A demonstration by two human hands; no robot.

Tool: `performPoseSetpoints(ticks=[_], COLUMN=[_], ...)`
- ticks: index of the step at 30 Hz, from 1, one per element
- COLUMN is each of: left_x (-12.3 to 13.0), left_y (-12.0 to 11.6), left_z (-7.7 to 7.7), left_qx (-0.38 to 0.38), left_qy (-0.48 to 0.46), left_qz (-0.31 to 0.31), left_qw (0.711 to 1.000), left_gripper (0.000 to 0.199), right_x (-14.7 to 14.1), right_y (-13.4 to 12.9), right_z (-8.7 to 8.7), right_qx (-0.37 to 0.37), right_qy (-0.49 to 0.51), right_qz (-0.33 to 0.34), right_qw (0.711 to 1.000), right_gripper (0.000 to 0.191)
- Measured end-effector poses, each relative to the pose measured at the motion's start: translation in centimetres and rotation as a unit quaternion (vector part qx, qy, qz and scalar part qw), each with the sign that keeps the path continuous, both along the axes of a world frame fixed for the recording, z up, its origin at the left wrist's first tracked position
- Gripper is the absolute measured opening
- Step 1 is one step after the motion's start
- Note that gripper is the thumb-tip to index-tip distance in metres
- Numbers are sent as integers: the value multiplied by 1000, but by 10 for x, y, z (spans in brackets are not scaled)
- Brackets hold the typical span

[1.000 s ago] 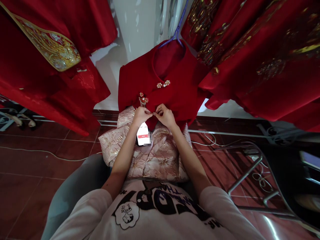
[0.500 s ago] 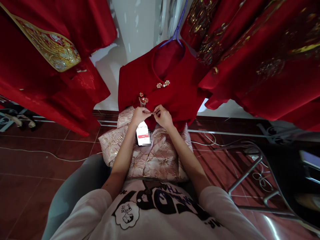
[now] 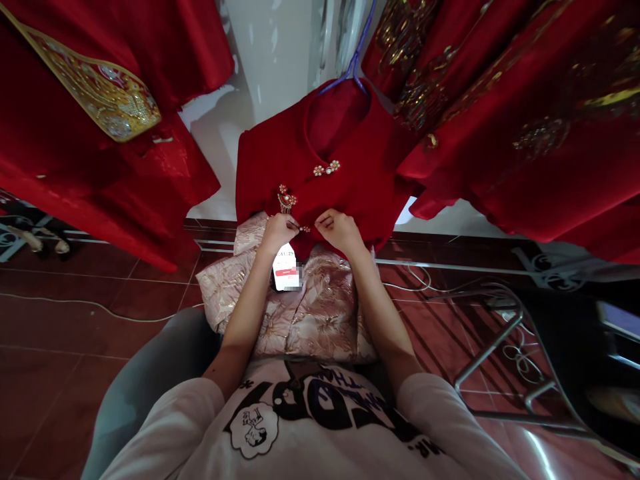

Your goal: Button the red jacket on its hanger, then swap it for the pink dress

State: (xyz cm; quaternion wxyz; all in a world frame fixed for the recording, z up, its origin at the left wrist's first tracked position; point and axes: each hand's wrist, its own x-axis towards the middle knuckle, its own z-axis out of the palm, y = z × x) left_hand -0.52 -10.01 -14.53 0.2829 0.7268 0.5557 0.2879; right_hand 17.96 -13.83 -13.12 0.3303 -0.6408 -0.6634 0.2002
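Observation:
A red garment (image 3: 270, 157) hangs before me with its lower part reaching my lap. Pearl-like flower clasps (image 3: 327, 168) sit below its neckline, and a dangling jewelled brooch (image 3: 287, 199) lies lower to the left. My left hand (image 3: 280, 231) pinches the garment at a small beaded flower ornament (image 3: 303, 229), which sticks out past the fingertips. Just right of that ornament, my right hand (image 3: 340, 231) holds its thumb and fingers together in a pinch, close over the red cloth. Whatever is between those fingertips is too small to make out.
A lit phone (image 3: 287, 270) rests on pink brocade cloth (image 3: 325, 313) across my lap. A purple hanger (image 3: 354, 67) carries the garment. Embroidered red clothes (image 3: 125, 40) hang on both sides. A metal-framed black chair (image 3: 560, 353) stands at right, with cables (image 3: 120, 317) along the tiled floor.
My right hand has drawn away to the right from the beaded flower, leaving a gap between the hands. The left hand has shifted slightly left and down, and the ornament now shows more.

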Motion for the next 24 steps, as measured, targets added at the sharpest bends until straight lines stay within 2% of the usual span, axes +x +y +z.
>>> performPoseSetpoints(ticks=[4,11,15,24], left_x=[6,9,8,7], left_y=[-3,-4,-1,1], left_z=[3,3,0,-1], left_qx=[-7,-2,15,21], left_qy=[18,33,33,-5], left_qz=[-5,-10,2,6], left_qw=[1000,999,999,1000], left_gripper=[17,11,5,9], right_x=[-7,-16,-16,-13], right_y=[1,9,11,15], right_z=[-3,-17,-21,-24], right_qx=[-26,-11,0,1], right_qy=[10,83,107,120], right_qz=[4,20,22,14], right_qw=[1000,996,994,993], right_gripper=[10,22,23,21])
